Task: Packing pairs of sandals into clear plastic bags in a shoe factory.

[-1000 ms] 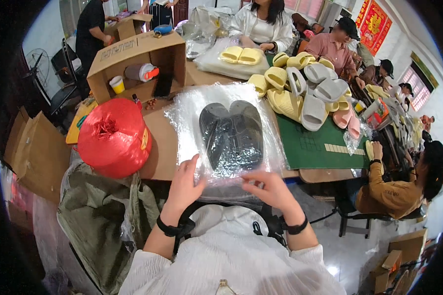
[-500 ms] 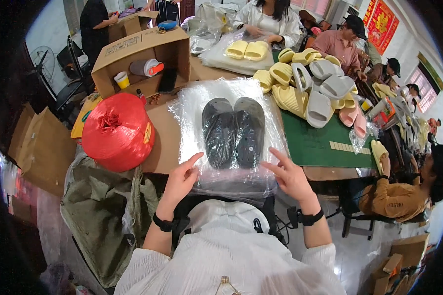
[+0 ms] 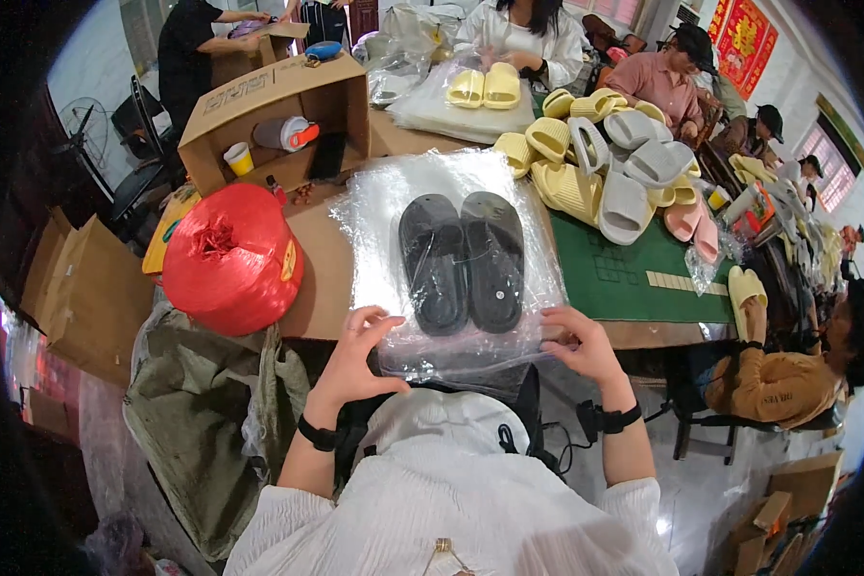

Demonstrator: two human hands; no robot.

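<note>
Centrally, the two hands stand apart at the near edge of the bench (image 3: 322, 302). The left hand (image 3: 379, 353), thumb and fingers spread, is at the near left corner of a stack of clear bags (image 3: 372, 235); the right hand (image 3: 564, 334) curls its fingers at the near right corner, and whether it pinches the film cannot be told. A pair of black slippers (image 3: 494, 274) lies on the stack, straps toward the far edge. Toward the bench's near left corner sits a red ball of twine (image 3: 232, 264); rightward, a green mat (image 3: 595, 278) bears a heap of yellow and grey slippers (image 3: 624, 208). Farther left, a cardboard box (image 3: 278, 86) holds a cup (image 3: 239, 159). Beyond, pale yellow slippers (image 3: 500, 88) rest before a person in white (image 3: 518, 38).
</note>
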